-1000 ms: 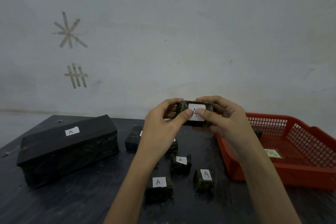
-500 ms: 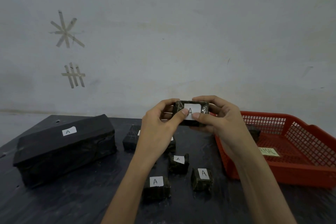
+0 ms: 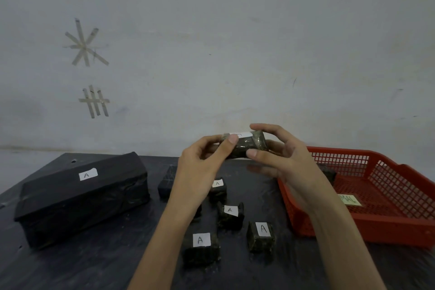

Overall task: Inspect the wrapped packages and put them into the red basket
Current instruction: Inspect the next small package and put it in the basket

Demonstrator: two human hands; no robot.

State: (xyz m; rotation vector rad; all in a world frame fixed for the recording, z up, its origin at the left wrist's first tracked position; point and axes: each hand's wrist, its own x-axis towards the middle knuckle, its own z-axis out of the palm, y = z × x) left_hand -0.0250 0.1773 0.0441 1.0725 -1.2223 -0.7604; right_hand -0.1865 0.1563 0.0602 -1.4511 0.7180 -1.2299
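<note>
A small dark wrapped package (image 3: 244,145) is held up above the table between my left hand (image 3: 202,165) and my right hand (image 3: 280,158). Its white label faces upward, almost edge-on. The red basket (image 3: 367,223) stands on the table to the right, with a dark package (image 3: 328,173) at its back and a yellow-green label on its floor. Several small labelled packages lie below my hands: one (image 3: 201,248) at the front, one (image 3: 261,238) to its right, one (image 3: 230,215) behind them.
A large black wrapped box (image 3: 80,198) marked A fills the table's left side. A flat black package (image 3: 167,182) lies behind my left wrist. The dark table (image 3: 94,263) ends at a grey wall with tape marks.
The held package has been tipped back, so its label now faces up instead of toward me. My thumbs have shifted off the label to the package's front face.
</note>
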